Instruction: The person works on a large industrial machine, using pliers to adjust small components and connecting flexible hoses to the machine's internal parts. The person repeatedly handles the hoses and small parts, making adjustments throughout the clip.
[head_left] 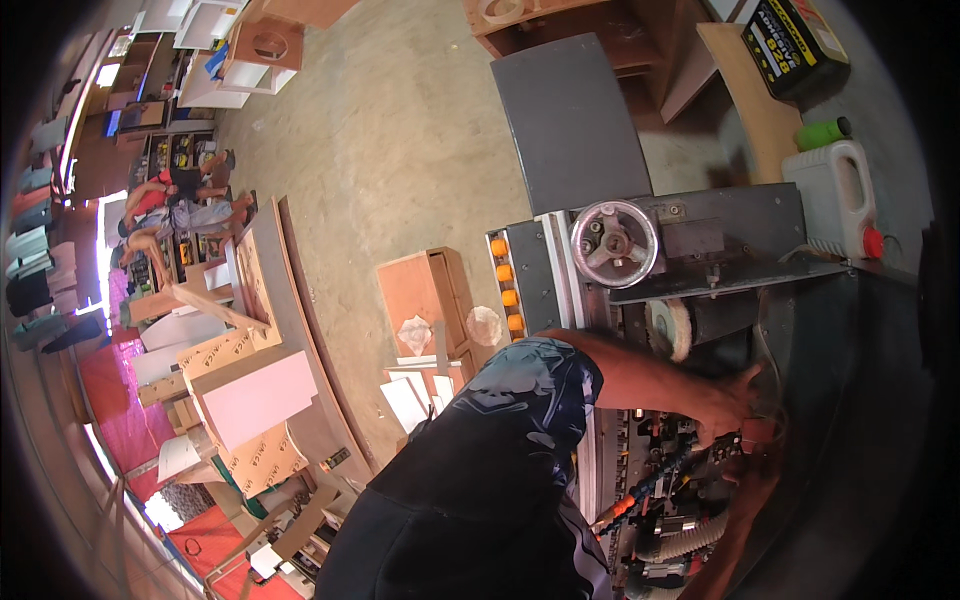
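Note:
Both my arms reach into a dark machine with an open housing (845, 400). My left hand (722, 408) comes in from the short patterned sleeve, its fingers spread beside a small reddish-brown block (762, 432). From below, my right hand (755, 466) closes on the lower side of that block. Shadow hides part of its fingers. A thin cable loops close to the block. Below my left forearm are a blue-and-orange jointed hose (630, 500), small metal fittings and a ribbed grey hose (695, 540). Above it sits a round pale buffing wheel (668, 330).
A metal handwheel (615, 244) and a row of orange rollers (508, 298) are on the machine. A white jug (835, 195), green bottle (822, 133) and black-yellow can (795, 50) stand at upper right. Wooden cabinets (420, 300) sit on the floor; people (190, 210) are far left.

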